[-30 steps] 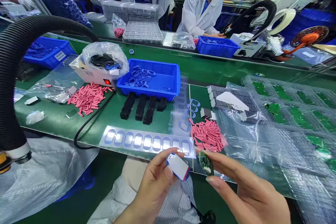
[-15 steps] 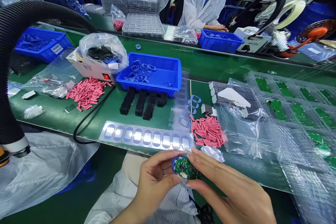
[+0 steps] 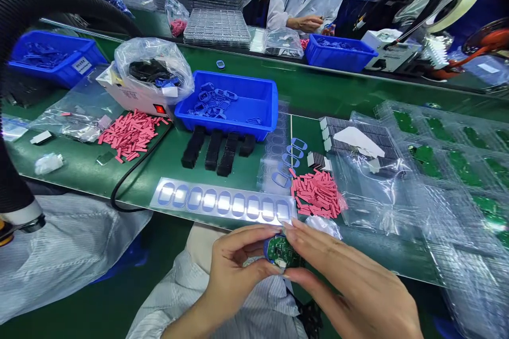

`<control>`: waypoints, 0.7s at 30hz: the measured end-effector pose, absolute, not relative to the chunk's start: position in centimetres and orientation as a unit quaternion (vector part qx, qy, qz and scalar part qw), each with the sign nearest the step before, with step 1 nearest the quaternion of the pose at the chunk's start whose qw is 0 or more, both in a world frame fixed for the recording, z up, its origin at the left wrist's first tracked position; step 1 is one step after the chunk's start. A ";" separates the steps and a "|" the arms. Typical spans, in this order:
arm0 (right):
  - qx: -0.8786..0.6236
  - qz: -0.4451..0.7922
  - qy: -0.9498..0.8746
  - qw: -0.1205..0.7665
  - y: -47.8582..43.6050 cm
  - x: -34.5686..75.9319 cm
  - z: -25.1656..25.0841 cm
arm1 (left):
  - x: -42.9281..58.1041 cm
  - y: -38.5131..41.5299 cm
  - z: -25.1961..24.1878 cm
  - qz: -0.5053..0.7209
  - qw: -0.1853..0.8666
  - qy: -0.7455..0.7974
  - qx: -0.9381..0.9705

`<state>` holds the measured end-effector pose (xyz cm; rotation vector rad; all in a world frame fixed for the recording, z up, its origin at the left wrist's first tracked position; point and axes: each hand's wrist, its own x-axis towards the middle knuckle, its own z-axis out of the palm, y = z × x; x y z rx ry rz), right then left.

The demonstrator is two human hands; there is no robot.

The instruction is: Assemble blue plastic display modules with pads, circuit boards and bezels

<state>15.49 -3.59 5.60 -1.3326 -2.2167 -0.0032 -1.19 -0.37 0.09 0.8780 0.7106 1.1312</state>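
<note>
Between my two hands is a small green circuit board (image 3: 281, 250) set in a blue plastic frame (image 3: 266, 248), held just off the table's front edge. My left hand (image 3: 242, 259) pinches its left end, thumb below and fingers above. Closed on the right end is my right hand (image 3: 338, 270), which covers that part of the board. Just beyond my fingers lies a clear strip of oval blue-rimmed stickers (image 3: 218, 202). Right behind my right hand are a pile of pink strips (image 3: 318, 194) and a crumpled piece of clear plastic (image 3: 324, 226).
A blue bin (image 3: 226, 126) holds blue frames, with black stacked pieces (image 3: 212, 152) before it. Clear trays (image 3: 441, 190) with green boards fill the right side. A black hose (image 3: 59, 2) arches at left. Across the bench a co-worker's hand (image 3: 308, 24) shows near another blue bin (image 3: 338, 55).
The view has shifted slightly, so the table's far side sits higher. Both hands keep their grip on the board and frame. The co-worker's hands have risen above the far bin.
</note>
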 end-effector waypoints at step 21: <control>-0.474 0.022 -0.823 0.313 -4.4 15.4 4.5 | -1.3 -1.0 0.5 0.449 0.727 0.403 0.328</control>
